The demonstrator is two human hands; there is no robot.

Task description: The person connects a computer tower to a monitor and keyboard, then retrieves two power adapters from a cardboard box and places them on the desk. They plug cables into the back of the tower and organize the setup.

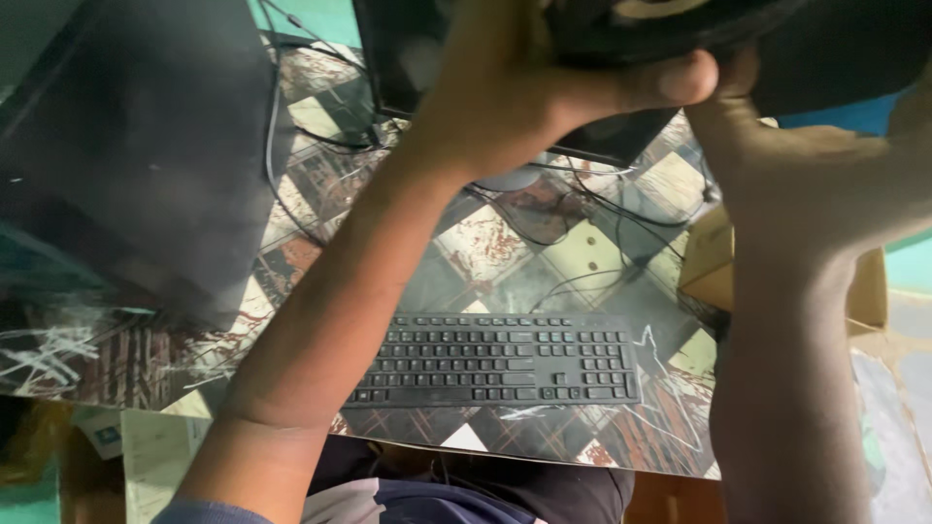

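dark rounded thing [670, 29] up close at the frame top, above the worktop [505, 243] | left hand [515, 87] thumb clamped under its rim, right hand [815, 175] cupping its side | looks rigid, smooth, probably slippery, so hold the rim with both hands

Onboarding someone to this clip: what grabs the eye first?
Both hands raised close to the camera: left hand and right hand grip a dark round object at the top edge. Below them, a black keyboard lies on the glass-topped patterned table, with cables behind it.
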